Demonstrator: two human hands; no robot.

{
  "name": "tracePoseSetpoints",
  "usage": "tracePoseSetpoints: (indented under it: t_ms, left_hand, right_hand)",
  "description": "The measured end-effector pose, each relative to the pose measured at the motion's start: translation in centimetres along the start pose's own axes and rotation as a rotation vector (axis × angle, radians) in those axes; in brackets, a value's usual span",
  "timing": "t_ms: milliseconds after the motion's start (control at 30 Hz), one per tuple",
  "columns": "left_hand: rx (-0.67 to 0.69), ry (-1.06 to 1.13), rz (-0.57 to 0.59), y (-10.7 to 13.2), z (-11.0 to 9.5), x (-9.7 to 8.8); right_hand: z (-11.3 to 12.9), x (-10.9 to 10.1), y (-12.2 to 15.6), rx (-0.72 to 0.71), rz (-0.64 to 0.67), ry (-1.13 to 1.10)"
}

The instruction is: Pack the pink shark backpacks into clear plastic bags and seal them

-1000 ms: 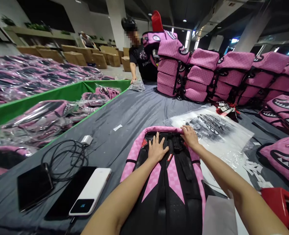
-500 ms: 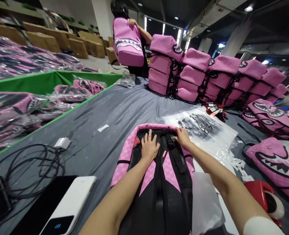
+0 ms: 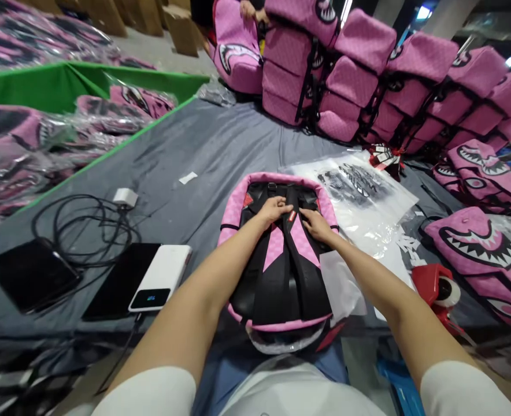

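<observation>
I have the left hand (image 3: 276, 209) and right hand (image 3: 318, 225) curled at the straps (image 3: 304, 245) of the pink-and-black backpack (image 3: 281, 271), beneath them on the worktop (image 3: 164, 167); from here I can't tell whether either grips.

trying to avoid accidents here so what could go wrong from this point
The backpack reaches the near edge of the table, so it could slip off if pulled toward the person. The white power bank lies near the left forearm, its cable running down past that edge; a snag might drag it off. The pale sheet beside the right forearm could get swept aside.
</observation>
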State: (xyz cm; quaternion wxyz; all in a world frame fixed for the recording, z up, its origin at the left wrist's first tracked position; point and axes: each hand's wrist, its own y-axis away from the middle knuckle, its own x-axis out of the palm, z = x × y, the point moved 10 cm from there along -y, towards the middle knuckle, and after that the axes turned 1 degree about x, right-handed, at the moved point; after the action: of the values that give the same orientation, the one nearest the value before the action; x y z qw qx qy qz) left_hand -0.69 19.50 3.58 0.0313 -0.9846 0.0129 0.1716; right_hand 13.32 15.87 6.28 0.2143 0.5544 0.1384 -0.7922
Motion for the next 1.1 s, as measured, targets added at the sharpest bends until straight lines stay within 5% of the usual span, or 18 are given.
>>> tracePoseSetpoints:
  t_ms: [133,233,333,400,467,567,700,800,900,1100]
  left_hand:
    - [0.03,-0.113,-0.048,0.2,0.4,0.2]
    - [0.059,-0.244,-0.089,0.4,-0.5,0.6]
    - [0.096,-0.335,-0.107,0.8,-2.1,1.0]
    - [0.124,-0.377,-0.119,1.4,-3.5,0.9]
    - [0.156,-0.406,-0.127,2.8,-4.9,0.3]
    - [0.312,-0.411,-0.018,7.4,-7.6,0.0]
    - [0.818,-0.387,0.444,18.4,-12.7,2.4]
    - [1.118,-0.417,0.648,24.8,-15.4,3.8]
    - [1.21,-0.431,0.801,26.8,-16.2,5.6]
    - [1.03,-0.463,0.91,24.8,-12.7,7.7]
  right_hand:
    - [-0.1,-0.8,-0.5,-0.046,0.127,-0.049]
    - [1.5,-4.8,1.6,-0.07,0.09,-0.029]
    - [9.1,-7.5,6.5,-0.425,0.019,0.048]
    - [15.1,-4.9,11.5,-0.81,0.244,0.093]
    - [17.6,-1.9,14.5,-0.99,0.383,0.189]
    - [16.7,0.7,13.5,-0.952,0.344,0.287]
    - [13.8,2.8,11.6,-0.922,0.351,0.146]
    - [12.7,4.0,10.9,-0.906,0.379,0.08]
    - [12.4,5.1,10.6,-0.874,0.409,0.061]
    - [11.4,7.3,9.3,-0.81,0.344,-0.013]
